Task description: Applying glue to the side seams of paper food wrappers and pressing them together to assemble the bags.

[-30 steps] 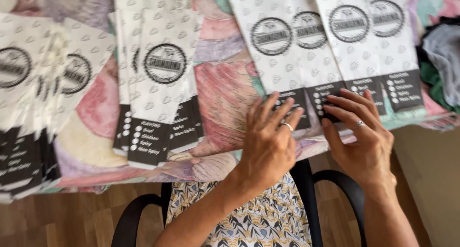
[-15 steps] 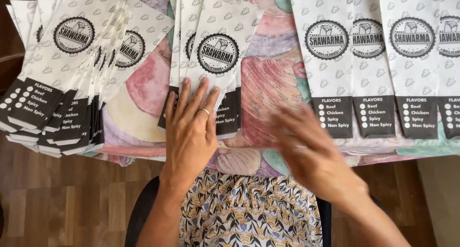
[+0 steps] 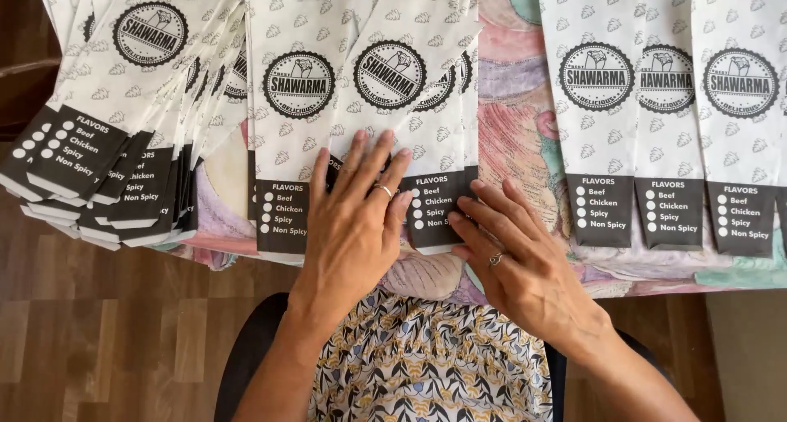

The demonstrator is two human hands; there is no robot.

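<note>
White paper sleeves with a black round emblem and a black lower band cover most of the desk (image 3: 525, 143), which wears a cloth of pink, mauve and teal. Taking the middle stack of sleeves (image 3: 385, 119) as the landmark: it lies straight ahead of the person, its long axis running away from the body, the black bands at the near end by the desk edge. The left hand (image 3: 354, 217) rests flat on that near end, fingers spread and pressing down on the paper, a ring on 1 finger; it grips nothing. The right hand (image 3: 525, 266) lies just right of the stack's lower right corner, open too, its fingertips (image 3: 463, 224) touching the edge of the black band while the palm sits over the bare cloth. The 2 hands are close together but not touching, and the left is the nearer to the stack's middle. Left of the stack a fanned pile of sleeves (image 3: 106, 152) slants outward, overhanging the desk edge above the wooden floor (image 3: 123, 332). Right of the stack, well apart, 3 single sleeves (image 3: 668, 135) lie side by side, slightly overlapping, parallel to it. Below the stack a patterned garment (image 3: 434, 373) and a dark chair (image 3: 254, 348) show.
</note>
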